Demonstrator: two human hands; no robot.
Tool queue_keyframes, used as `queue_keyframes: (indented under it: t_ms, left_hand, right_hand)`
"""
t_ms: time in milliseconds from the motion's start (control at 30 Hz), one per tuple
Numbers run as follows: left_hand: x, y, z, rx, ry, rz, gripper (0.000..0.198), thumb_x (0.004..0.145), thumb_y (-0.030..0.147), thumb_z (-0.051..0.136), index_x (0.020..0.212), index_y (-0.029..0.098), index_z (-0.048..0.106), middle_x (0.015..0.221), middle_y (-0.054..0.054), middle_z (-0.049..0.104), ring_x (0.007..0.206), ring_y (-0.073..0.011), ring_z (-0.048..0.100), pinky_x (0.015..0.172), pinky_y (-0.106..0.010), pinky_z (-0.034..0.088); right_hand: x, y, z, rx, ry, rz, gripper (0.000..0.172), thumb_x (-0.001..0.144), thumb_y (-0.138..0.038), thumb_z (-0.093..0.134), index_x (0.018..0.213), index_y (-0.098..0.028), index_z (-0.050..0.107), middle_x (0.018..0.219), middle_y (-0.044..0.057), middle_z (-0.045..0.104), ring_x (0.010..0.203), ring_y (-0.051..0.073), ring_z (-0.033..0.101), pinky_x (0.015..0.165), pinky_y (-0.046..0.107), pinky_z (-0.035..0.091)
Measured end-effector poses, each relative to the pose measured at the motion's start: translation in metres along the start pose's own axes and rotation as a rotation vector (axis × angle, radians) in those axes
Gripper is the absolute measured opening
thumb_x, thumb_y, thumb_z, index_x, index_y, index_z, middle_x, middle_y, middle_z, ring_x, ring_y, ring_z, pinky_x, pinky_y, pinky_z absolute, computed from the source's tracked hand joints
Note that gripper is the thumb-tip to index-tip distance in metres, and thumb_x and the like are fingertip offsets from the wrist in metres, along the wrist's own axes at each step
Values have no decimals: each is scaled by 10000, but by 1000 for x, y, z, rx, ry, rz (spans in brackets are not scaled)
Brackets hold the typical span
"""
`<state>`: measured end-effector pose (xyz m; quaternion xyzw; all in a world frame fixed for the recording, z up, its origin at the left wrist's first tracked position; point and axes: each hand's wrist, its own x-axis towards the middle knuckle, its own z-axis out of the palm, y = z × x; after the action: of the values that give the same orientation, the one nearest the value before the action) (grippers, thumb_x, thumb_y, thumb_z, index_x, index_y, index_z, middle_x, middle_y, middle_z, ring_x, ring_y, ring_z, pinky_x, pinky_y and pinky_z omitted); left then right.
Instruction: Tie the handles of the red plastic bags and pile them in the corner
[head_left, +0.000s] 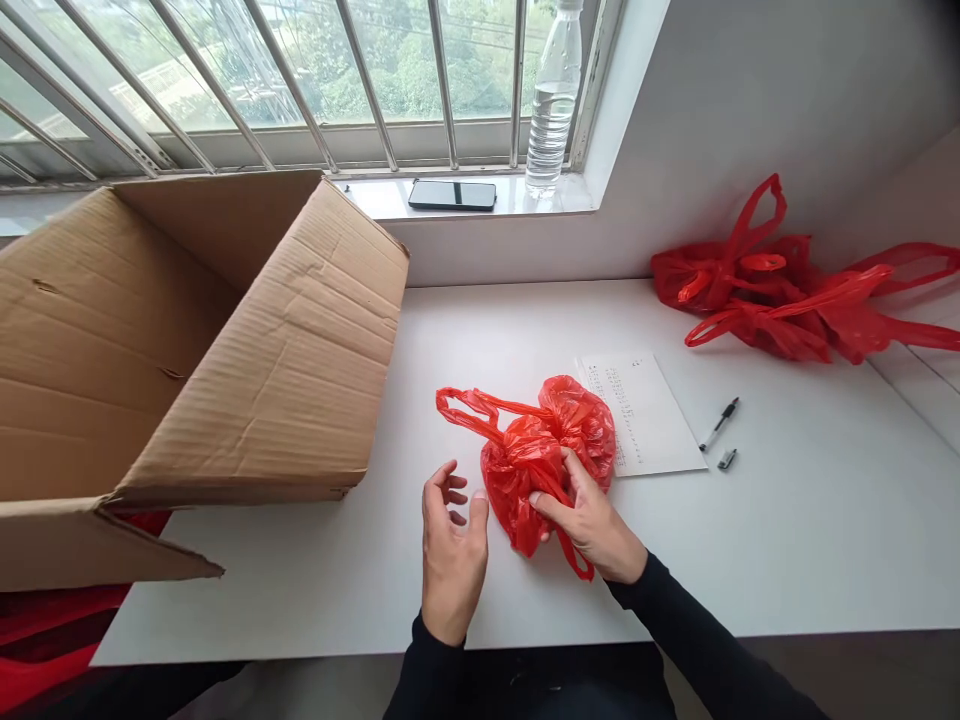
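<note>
A knotted red plastic bag (525, 470) with loop handles sits near the middle of the white table, its bulging contents hidden. My right hand (589, 515) grips the bag's front right side, thumb and fingers pinching the plastic. Just left of the bag is my left hand (454, 555), its fingers curved and apart, with nothing in it. Partly under the bag's right side lies a sheet of paper (649, 425) with handwritten lines. An uncapped pen (720, 422) and its cap (727, 459) rest to the right of the sheet.
A large open cardboard box (277, 370) takes up the left of the table (787, 560). More red plastic bags (780, 290) lie at the back right against the wall. On the windowsill are a phone (452, 196) and a water bottle (553, 120). Red plastic (52, 630) shows below the box.
</note>
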<state>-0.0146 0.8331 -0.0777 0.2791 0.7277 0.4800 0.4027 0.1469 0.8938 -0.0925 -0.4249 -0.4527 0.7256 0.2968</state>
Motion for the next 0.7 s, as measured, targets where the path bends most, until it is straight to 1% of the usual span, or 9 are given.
queue_keyframes:
  t_ms: [100,167,233,300,433,467,533,600,700]
  left_hand:
    - [3,7,0,66,-166,-11,523,904,558,587,1290,211,518,1074,-94,636,926,-230,626,759,-342,509]
    - [10,11,1,32,-274,-40,563,877,558,627,1284,186,513,1069,-103,670,881,-230,655,746,-347,524]
    - [19,11,2,4,-271,-21,506,842,508,687,1189,163,563,1042,-103,702,877,-232,672,790,-351,529]
    - [26,10,2,-36,-238,-5,429,809,466,726,1088,161,610,1005,-89,718,899,-232,672,817,-336,527]
    - [35,11,-2,-102,-179,-51,468,763,479,763,1114,199,629,1023,-60,713,858,-221,652,720,-305,536]
    - [37,11,-2,-108,-165,-51,488,757,488,766,1128,206,623,1032,-60,707,853,-221,646,704,-305,539]
    - [40,13,-3,-98,-154,-30,544,759,508,762,1185,210,600,1063,-71,689,901,-235,640,724,-322,548]
    - [42,15,-1,-45,-149,10,656,775,526,742,1313,215,533,1144,-96,654,995,-263,628,796,-372,558]
    - [35,21,4,156,-28,165,774,825,513,690,1479,230,388,1310,-143,552,1133,-323,585,928,-512,526]
  right_hand:
    - [-5,2,8,-160,65,-38,538,873,-361,698,1352,-299,460,1177,46,628,992,239,625,897,421,547]
    - [-14,-3,14,-218,-34,-49,681,863,-363,720,1460,-308,396,1288,63,606,1145,257,602,1023,436,494]
    - [-24,-11,11,-231,-193,-47,723,880,-395,706,1513,-319,365,1316,75,599,1123,251,626,996,433,520]
    - [-30,-19,-8,-240,-218,-80,600,929,-432,637,1481,-313,438,1288,84,614,1045,234,655,896,411,567]
    - [-27,-28,-103,-527,273,-223,371,1012,-451,428,1270,-248,600,1049,81,679,819,203,652,660,346,572]
    - [-25,-28,-134,-752,504,-240,361,1011,-441,403,1236,-248,609,1007,71,674,780,199,639,659,347,565]
    - [-18,-28,-191,-906,722,-217,336,974,-344,437,1223,-209,618,1040,111,629,838,239,615,802,436,535]
    - [-9,-28,-235,-1032,773,-193,362,920,-229,454,1229,-198,640,1020,123,588,886,269,594,893,482,486]
    - [5,-33,-271,-1181,671,-162,360,856,-159,510,1158,-213,699,920,98,568,906,280,585,887,441,472]
